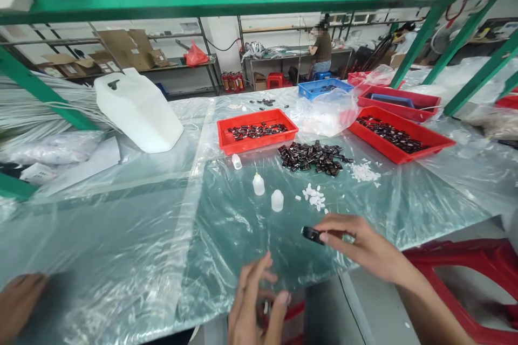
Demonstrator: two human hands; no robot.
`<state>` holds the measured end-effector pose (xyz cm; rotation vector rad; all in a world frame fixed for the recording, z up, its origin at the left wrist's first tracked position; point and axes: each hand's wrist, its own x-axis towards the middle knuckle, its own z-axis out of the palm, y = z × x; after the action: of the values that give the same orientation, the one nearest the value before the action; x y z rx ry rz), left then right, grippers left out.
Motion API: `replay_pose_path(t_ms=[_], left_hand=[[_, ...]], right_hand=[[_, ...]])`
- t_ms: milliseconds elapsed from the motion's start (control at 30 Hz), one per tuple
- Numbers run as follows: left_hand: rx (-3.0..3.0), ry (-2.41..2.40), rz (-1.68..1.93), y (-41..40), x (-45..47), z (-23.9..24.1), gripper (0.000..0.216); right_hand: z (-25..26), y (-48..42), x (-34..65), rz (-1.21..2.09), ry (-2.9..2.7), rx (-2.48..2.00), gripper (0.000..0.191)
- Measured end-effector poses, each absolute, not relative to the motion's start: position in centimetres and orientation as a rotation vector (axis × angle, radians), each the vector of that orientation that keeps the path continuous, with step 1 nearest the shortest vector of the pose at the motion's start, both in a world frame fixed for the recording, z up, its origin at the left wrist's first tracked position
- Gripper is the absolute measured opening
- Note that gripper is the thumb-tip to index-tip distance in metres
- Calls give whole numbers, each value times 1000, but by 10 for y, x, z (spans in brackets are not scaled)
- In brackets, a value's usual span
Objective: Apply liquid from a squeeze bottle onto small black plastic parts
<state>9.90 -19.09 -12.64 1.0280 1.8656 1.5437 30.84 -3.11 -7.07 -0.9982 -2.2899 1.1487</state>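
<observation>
My right hand (364, 245) is near the front edge of the plastic-covered table and pinches a small black part (312, 234) between thumb and fingertips. My left hand (254, 302) hovers at the table's front edge, fingers loosely spread, nothing visible in it. Just beyond lie small white pieces (314, 195) and a pile of black parts (313, 156). Two small white dropper bottles (259, 184) (277, 200) stand ahead of my hands.
Red trays with black parts (257, 130) (399, 137) sit mid-table, a blue tray (324, 88) behind. A large white jug (137, 110) lies at left. Another hand (18, 302) is at the bottom left. A person sits far back (322, 46). A red stool (465, 280) is at right.
</observation>
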Motion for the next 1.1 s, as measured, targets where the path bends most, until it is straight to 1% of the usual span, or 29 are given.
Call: replay_pose_path(t_ms=[67, 100, 233, 300, 433, 567, 633, 800, 1000, 1100], left_hand=[[1105, 1768, 1470, -180, 107, -115, 50], [1155, 1718, 1436, -176, 107, -110, 50], [1348, 1599, 1201, -175, 93, -103, 35], [1332, 1628, 1100, -180, 85, -108, 35], [1202, 1663, 1160, -191, 77, -120, 34], [1101, 1684, 1293, -196, 79, -125, 28], [1092, 1680, 1310, -198, 79, -126, 29], [986, 1581, 1345, -199, 72, -127, 33], [904, 1574, 1320, -197, 64, -127, 28], [877, 1560, 1358, -196, 65, -129, 31]], right_hand=[[-69, -50, 296, 1315, -2222, -943, 26], [-69, -55, 290, 1373, -2195, -935, 23], [-72, -64, 276, 1470, -2172, -924, 19], [-74, -65, 270, 1487, -2197, -909, 19], [-84, -67, 258, 1550, -2176, -836, 19], [-106, -76, 245, 1814, -1916, -773, 25], [-119, -85, 240, 1896, -1771, -796, 29], [-139, -105, 230, 1876, -1602, -867, 36], [-142, -115, 227, 1833, -1579, -936, 36], [-144, -116, 224, 1802, -1576, -953, 37]])
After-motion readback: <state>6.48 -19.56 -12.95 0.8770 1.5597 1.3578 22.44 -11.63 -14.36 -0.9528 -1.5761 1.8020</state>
